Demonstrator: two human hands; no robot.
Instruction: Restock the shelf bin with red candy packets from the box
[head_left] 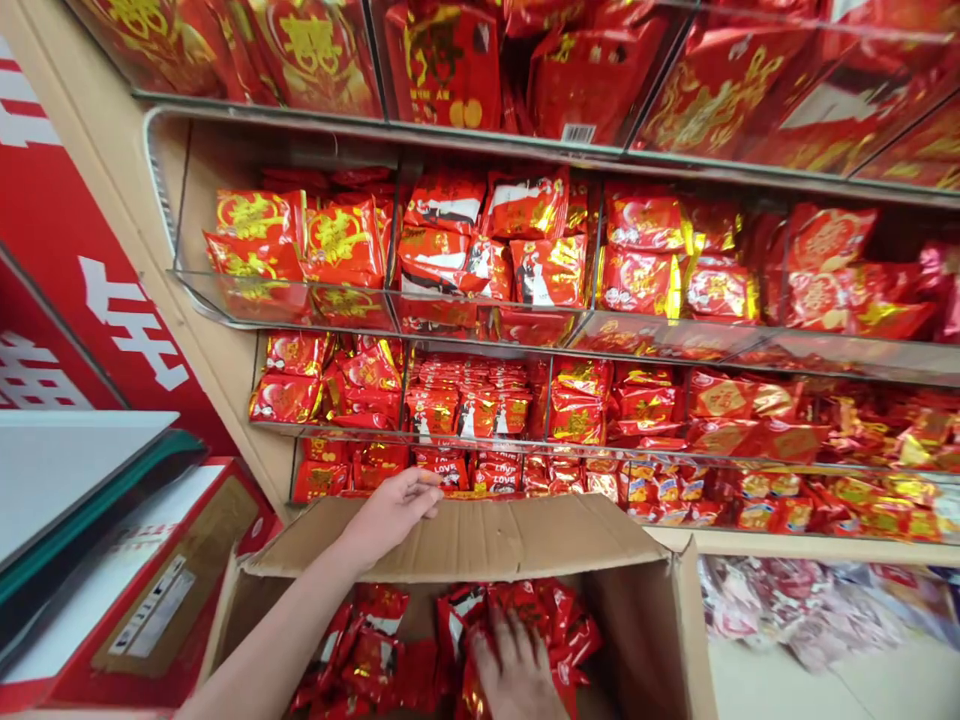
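An open cardboard box [517, 540] stands in front of me with red candy packets [375, 650] inside. My left hand [397, 510] is over the box's far flap, its fingers curled together near the lowest shelf; whether anything is between them is too small to make out. Down in the box, my right hand [514, 655] lies with fingers spread on a pile of red packets [574, 630]. It is somewhat blurred and its palm is hidden.
Beyond the box rise shelves [480, 335] with clear front panels and dividers, holding many red and gold packets. At the left are a red carton [187, 570] and a teal-edged stack [75, 520]. Plastic-wrapped bags [802, 610] lie on the floor at the right.
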